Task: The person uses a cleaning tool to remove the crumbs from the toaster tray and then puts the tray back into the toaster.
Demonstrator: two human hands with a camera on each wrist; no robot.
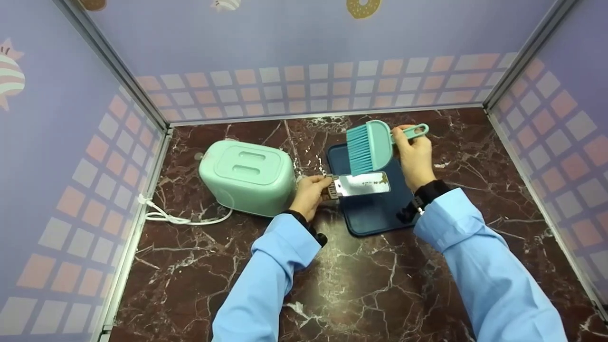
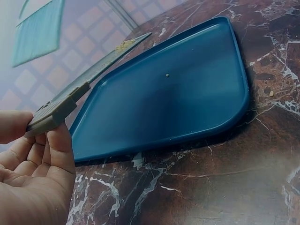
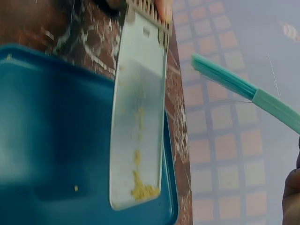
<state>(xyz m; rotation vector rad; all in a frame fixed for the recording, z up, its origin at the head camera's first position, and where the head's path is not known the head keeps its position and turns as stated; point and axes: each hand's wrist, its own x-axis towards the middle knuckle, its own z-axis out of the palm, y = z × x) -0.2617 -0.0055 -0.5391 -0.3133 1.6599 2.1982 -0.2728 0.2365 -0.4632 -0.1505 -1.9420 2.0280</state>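
Observation:
My left hand [image 1: 308, 195] pinches the brown ribbed end of a flat metal crumb tray [image 1: 365, 184], thumb on top and fingers beneath. In the right wrist view, yellow crumbs [image 3: 143, 190] lie along the metal surface, thickest at its far end. My right hand [image 1: 416, 156] grips the handle of a small turquoise brush [image 1: 380, 142]. Its bristles hang beside the crumb tray's far edge in the head view; the right wrist view shows a gap between them. Below both is a dark blue rectangular tray [image 1: 375, 216], with a small crumb [image 2: 167, 75] on it.
A mint green toaster [image 1: 247, 178] stands left of my left hand, two lidded slots facing up. Its white cord [image 1: 190, 222] runs to the left wall. Patterned panels enclose the dark marble counter [image 1: 351, 285] at the back and sides. White flecks [image 1: 308, 164] lie behind my left hand.

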